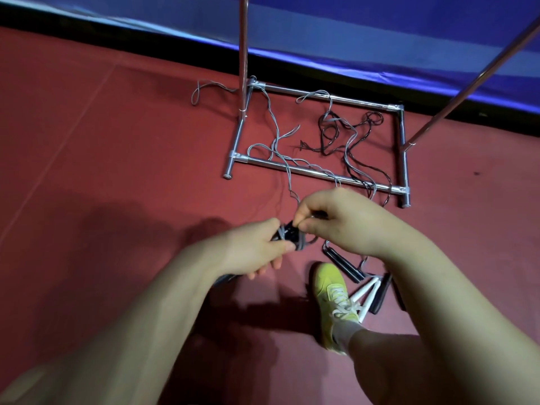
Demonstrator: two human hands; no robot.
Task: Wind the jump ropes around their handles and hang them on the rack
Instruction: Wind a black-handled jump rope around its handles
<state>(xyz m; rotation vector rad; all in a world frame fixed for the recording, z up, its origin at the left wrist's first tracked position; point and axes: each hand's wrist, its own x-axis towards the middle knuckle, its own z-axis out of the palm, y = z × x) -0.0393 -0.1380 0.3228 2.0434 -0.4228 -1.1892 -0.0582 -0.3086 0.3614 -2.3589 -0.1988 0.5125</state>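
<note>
Left hand (257, 249) wrapped around a pair of black handles (289, 233), fingers curled under and thumb pressed on top, a few turns of grey rope (274, 124) already wound round the bundle just beside the thumb. Right hand (336, 220) close against the handles' far end, thumb and forefinger pinching the rope where it meets the bundle, other fingers curled in. From that pinch, grey cord trailing away across the red floor (117, 141), over the near bar of the chrome rack (318, 171) base and in loose loops inside the frame, one loop spilling past the far left corner of the base. Black rope (350, 133) tangled in the right half of the frame, crossing the grey one and running out over the near bar toward the right hand. Two chrome uprights rising from the base, one at the left side, one slanting up from the right side. Just beside the yellow-green shoe (333, 290), near the rack's near right corner: more black handles (344, 264) and a pair of white handles (368, 296) lying on the floor, partly hidden behind the right forearm. Blue padding (321, 30) along the far edge of the floor
</note>
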